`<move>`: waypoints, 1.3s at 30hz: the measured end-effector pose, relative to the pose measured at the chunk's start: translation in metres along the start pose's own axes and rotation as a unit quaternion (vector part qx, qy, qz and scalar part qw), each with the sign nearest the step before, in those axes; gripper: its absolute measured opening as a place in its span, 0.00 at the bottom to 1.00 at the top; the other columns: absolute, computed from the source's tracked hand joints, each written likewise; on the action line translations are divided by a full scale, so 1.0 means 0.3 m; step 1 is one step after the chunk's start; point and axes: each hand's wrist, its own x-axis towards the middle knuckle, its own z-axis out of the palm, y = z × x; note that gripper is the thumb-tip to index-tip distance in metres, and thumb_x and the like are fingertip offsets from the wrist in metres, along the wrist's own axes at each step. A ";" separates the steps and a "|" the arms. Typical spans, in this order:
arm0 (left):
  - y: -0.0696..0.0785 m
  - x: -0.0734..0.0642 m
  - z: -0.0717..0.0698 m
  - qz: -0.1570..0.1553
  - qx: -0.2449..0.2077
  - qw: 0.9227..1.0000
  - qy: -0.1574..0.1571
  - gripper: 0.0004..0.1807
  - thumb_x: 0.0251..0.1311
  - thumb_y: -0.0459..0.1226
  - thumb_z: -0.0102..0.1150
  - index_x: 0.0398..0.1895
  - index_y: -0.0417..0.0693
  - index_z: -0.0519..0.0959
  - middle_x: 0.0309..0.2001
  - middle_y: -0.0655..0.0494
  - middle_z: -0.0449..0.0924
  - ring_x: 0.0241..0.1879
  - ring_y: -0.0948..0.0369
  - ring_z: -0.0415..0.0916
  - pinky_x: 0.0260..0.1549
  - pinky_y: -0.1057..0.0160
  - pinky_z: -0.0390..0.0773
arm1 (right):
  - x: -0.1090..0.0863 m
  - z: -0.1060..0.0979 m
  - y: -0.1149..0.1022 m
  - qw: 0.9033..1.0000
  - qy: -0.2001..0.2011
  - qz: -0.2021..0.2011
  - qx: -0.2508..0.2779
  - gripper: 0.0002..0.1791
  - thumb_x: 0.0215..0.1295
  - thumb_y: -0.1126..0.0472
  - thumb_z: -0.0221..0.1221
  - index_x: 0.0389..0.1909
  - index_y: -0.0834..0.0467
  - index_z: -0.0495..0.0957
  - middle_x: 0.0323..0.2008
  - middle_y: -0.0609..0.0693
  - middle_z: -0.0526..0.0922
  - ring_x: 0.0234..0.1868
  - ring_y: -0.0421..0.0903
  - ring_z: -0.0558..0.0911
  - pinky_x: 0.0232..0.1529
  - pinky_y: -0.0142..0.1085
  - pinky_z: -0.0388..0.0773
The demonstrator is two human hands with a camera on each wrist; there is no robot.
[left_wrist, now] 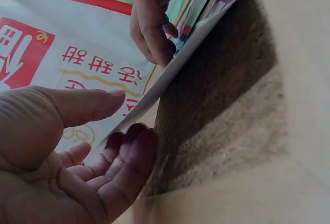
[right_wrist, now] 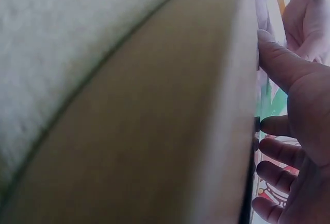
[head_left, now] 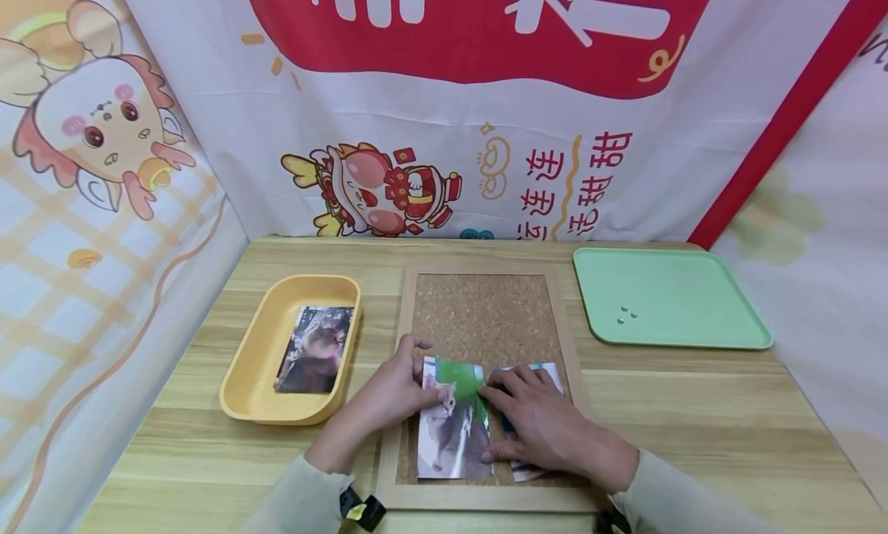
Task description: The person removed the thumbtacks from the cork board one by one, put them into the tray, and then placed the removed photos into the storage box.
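Note:
A glossy cat photo [head_left: 454, 434] with a green patch at its top lies over the lower left of a framed cork board [head_left: 486, 310]. At its left edge my left hand [head_left: 395, 387] pinches it, thumb on top and fingers beneath. The left wrist view shows the photo's sheet [left_wrist: 180, 64] raised off the cork on this side. My right hand [head_left: 537, 418] spreads over a second photo [head_left: 548, 372], mostly hidden under it. Its thumb and index fingertip press at the cat photo's right edge; the right wrist view shows these fingers [right_wrist: 278, 154] fairly straight.
To the left of the board stands a yellow tray [head_left: 243, 364] with another animal photo [head_left: 315, 349] inside. At the back right lies a green tray [head_left: 680, 295] bearing a few small silvery pieces [head_left: 624, 312]. Printed cloth [head_left: 243, 149] hangs behind the wooden table [head_left: 694, 418].

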 end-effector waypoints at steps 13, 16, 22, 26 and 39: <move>-0.011 -0.069 0.007 0.032 0.033 0.998 -0.041 0.40 0.54 0.32 0.76 0.67 0.48 0.64 0.38 0.53 0.83 0.34 0.59 0.80 0.36 0.57 0.81 | -0.003 0.004 -0.002 1.000 0.009 0.002 -0.009 0.50 0.62 0.19 0.55 0.73 0.50 0.75 0.68 0.50 0.75 0.66 0.52 0.73 0.63 0.58 0.71; -0.014 -0.067 0.011 0.034 0.051 0.997 -0.037 0.37 0.56 0.30 0.75 0.66 0.47 0.65 0.37 0.53 0.80 0.32 0.59 0.77 0.32 0.58 0.79 | -0.006 0.007 -0.001 1.000 0.021 -0.002 -0.012 0.50 0.61 0.19 0.55 0.72 0.51 0.75 0.67 0.51 0.75 0.65 0.52 0.74 0.63 0.58 0.72; -0.019 -0.065 0.010 0.032 0.063 0.997 -0.033 0.34 0.56 0.29 0.73 0.64 0.48 0.67 0.36 0.52 0.77 0.31 0.59 0.75 0.28 0.60 0.77 | -0.009 0.010 -0.002 0.999 0.029 -0.003 -0.014 0.53 0.60 0.18 0.54 0.73 0.53 0.74 0.68 0.51 0.76 0.65 0.52 0.74 0.63 0.57 0.72; -0.020 -0.065 0.006 0.033 0.069 0.997 -0.028 0.33 0.56 0.28 0.73 0.64 0.49 0.69 0.37 0.52 0.78 0.32 0.58 0.76 0.31 0.58 0.78 | -0.010 0.012 -0.003 1.000 0.028 -0.002 -0.014 0.54 0.60 0.17 0.52 0.73 0.53 0.74 0.68 0.51 0.75 0.66 0.52 0.73 0.63 0.57 0.71; -0.006 -0.084 -0.048 0.016 0.094 0.995 0.009 0.31 0.56 0.27 0.73 0.61 0.54 0.74 0.38 0.55 0.79 0.36 0.59 0.77 0.33 0.60 0.80 | -0.009 0.021 -0.006 0.999 0.046 -0.006 -0.020 0.52 0.59 0.17 0.54 0.70 0.52 0.76 0.66 0.50 0.76 0.66 0.52 0.74 0.63 0.56 0.71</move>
